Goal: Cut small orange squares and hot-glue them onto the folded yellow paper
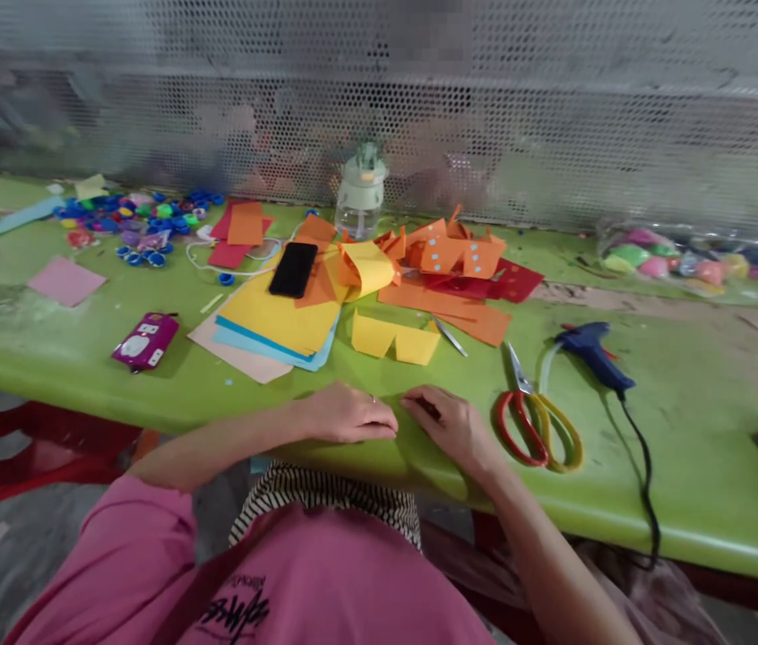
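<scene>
My left hand (348,414), with a ring on one finger, rests at the near edge of the green table; its fingers are loosely folded together. Close beside it lies my right hand (450,428), fingers curled in and no object showing in them. The hands are slightly apart. Just beyond them sits a folded yellow paper piece (395,340) with a notch in its lower edge. A small metal blade (450,337) lies at its right. Scissors (532,417) with one red and one yellow handle loop are right of my right hand.
Paper sheets (278,313) lie under a black phone (294,270). Behind are orange paper shapes (463,255) and a bottle (360,197). A blue glue gun (595,356) with its cord lies right. A purple pouch (146,341), small colourful pieces (143,219) and a plastic bag (694,255) flank these.
</scene>
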`<state>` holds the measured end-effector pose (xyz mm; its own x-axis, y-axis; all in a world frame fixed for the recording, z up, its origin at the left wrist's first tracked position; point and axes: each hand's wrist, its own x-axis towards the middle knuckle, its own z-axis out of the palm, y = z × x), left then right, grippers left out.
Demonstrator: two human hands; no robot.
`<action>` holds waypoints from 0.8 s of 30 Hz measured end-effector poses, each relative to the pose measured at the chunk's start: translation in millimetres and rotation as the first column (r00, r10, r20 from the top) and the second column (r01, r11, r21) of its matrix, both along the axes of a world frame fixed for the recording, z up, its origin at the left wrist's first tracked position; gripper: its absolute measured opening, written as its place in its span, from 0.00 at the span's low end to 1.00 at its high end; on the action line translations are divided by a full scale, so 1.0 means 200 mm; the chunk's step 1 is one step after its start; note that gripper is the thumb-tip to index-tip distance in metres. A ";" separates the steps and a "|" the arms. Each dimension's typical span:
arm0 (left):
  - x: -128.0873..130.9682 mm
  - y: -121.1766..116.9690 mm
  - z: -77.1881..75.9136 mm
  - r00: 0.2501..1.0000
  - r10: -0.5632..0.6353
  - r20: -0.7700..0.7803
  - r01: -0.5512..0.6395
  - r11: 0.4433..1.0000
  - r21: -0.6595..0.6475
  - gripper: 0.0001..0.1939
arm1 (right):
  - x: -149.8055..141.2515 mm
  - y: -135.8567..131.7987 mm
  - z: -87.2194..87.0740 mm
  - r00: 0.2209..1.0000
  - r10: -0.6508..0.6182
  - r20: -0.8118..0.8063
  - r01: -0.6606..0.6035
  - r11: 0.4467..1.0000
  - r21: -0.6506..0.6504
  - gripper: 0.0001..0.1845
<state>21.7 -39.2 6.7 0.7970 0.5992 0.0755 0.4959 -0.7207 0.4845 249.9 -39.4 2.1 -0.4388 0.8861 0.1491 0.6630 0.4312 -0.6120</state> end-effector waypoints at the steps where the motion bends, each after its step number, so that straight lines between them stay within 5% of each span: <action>1: 0.01 0.00 -0.02 1.000 -0.008 -0.015 0.008 1.000 0.021 0.14 | -0.01 0.00 -0.02 1.000 -0.009 0.016 0.009 1.000 -0.003 0.11; 13: 0.02 -0.02 -0.13 0.989 -0.139 0.054 0.118 0.948 0.295 0.15 | 0.01 0.00 -0.04 0.973 -0.187 -0.137 0.181 0.982 -0.056 0.15; 17: 0.01 -0.05 -0.13 0.983 -0.116 0.141 0.054 0.924 0.378 0.14 | 0.02 -0.03 -0.05 0.941 -0.258 -0.219 0.291 0.948 0.132 0.29; 20: 0.00 -0.05 -0.13 0.976 -0.143 0.162 0.067 0.913 0.401 0.14 | 0.01 -0.04 -0.04 0.944 -0.319 -0.082 0.327 0.883 0.337 0.19; 24: -0.01 -0.06 -0.12 0.984 -0.144 0.109 0.095 0.924 0.369 0.12 | -0.01 -0.06 -0.02 0.935 -0.314 0.165 0.246 0.909 0.336 0.15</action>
